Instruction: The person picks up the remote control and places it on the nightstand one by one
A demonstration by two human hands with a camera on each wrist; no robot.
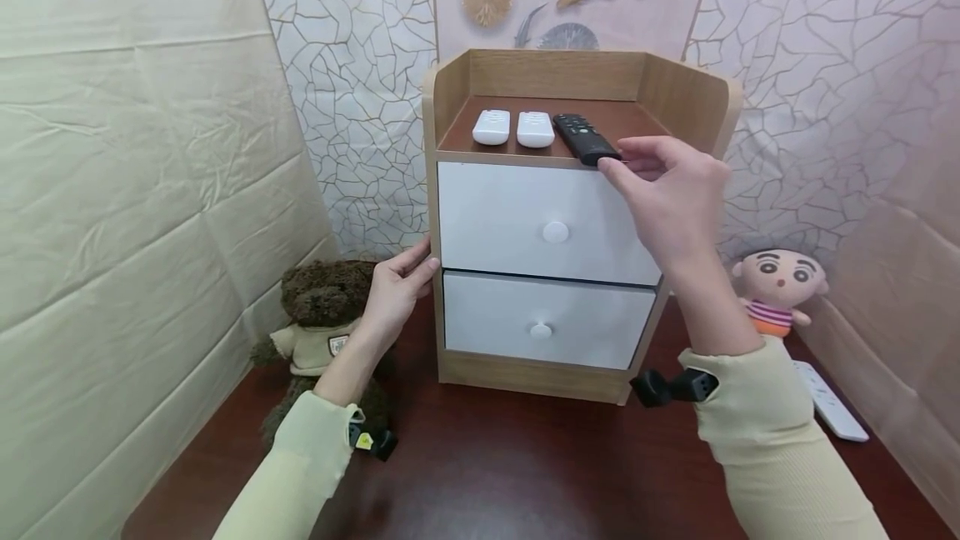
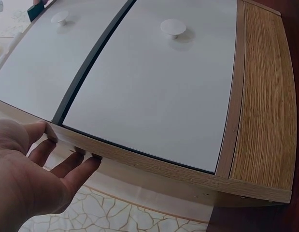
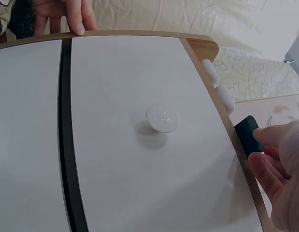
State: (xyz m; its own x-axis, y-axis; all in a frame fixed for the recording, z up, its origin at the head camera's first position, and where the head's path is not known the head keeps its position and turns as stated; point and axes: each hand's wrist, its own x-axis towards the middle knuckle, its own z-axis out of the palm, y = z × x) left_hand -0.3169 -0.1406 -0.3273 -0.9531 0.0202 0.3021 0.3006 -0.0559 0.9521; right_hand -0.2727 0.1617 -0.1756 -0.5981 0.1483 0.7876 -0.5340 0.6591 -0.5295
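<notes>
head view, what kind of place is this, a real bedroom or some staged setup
Probably a staged bedroom corner: a small bedside cabinet stands on a dark tabletop, with hung fabric backdrops instead of walls and a teddy bear beside it.

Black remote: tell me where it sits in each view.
Head: black remote on the cabinet top, right of two white remotes, right hand pinching its near end.
Left wrist: not in it.
Right wrist: its end at the right edge, by the fingertips.
Shared landmark: the upper drawer knob.
</notes>
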